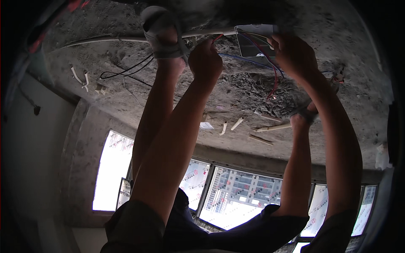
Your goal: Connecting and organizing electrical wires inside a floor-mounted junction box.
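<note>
My left hand [206,61] is closed in a pinch, with a short red wire end [218,37] showing at its fingertips. Beside a pale conduit [126,39], that hand stays just above the rough floor. Farther right, my right hand [296,57] is closed on a yellow-green wire [260,36]; its fingertips are partly hidden. Under the wires lies a flat, grey rectangular box or panel [249,50], its kind unclear. Blue wires [242,56] stretch between the hands, and a red wire [276,80] hangs in a loop below my right hand.
My sandalled feet [162,36] stand wide apart on broken concrete [253,90]. A black cable [126,72] loops at left. Short white pipe stubs [237,123] and a wood strip [261,140] lie nearer. Windows [240,194] line one wall.
</note>
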A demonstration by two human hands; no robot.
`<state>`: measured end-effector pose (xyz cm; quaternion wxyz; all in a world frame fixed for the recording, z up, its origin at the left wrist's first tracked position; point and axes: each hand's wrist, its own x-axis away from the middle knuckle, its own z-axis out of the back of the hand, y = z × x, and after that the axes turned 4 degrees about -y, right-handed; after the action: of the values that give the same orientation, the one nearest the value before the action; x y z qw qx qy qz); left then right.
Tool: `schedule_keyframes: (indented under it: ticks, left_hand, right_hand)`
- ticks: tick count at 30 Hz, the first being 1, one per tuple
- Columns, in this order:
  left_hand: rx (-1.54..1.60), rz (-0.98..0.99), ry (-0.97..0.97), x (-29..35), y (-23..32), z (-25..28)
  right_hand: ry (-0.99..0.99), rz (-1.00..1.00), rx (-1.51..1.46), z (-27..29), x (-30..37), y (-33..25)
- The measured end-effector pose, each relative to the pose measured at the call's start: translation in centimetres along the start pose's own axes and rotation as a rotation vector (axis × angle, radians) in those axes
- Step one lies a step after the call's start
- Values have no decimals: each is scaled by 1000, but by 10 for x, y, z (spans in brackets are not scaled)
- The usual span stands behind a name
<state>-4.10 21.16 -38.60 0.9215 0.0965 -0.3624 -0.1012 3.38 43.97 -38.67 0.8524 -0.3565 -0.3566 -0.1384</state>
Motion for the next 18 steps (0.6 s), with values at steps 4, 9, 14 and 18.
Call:
schedule_keyframes:
  ticks: [4, 9, 14, 18]
  left_hand:
    - [-48, 28, -31, -2, 5, 2]
    - [-33, 34, 7, -1, 2, -8]
    - [-47, 15, 36, -2, 1, 2]
    - [-50, 28, -3, -4, 10, -1]
  right_hand:
    - [7, -48, -70, -12, 18, -13]
    - [57, 52, 25, 6, 1, 2]
    - [-7, 17, 7, 14, 3, -8]
    - [24, 13, -38, 16, 1, 8]
